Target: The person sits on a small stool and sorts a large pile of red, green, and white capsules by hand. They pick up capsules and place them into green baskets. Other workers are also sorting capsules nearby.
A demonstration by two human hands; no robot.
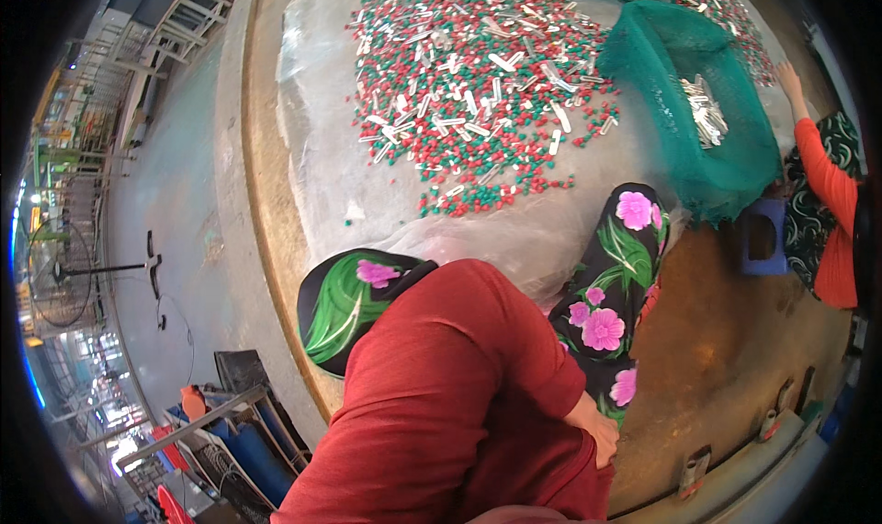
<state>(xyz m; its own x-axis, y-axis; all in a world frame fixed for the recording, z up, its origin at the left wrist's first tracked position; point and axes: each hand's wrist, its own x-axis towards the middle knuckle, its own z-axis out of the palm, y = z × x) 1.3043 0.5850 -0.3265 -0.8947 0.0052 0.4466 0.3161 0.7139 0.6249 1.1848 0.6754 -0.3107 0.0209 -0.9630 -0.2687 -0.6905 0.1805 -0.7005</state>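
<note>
The left hand point(595, 428) is resting beside the floral leg point(602, 326), fingers hidden, grip untellable; the pile point(459, 92) is lying well ahead-left, strips point(561, 116) pointing every way; the right hand isn't showing.

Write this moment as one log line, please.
Hand: beside floral-clad leg, grip unclear | red, green, white pieces: spread on plastic sheet | green net: holds pale strips
</note>
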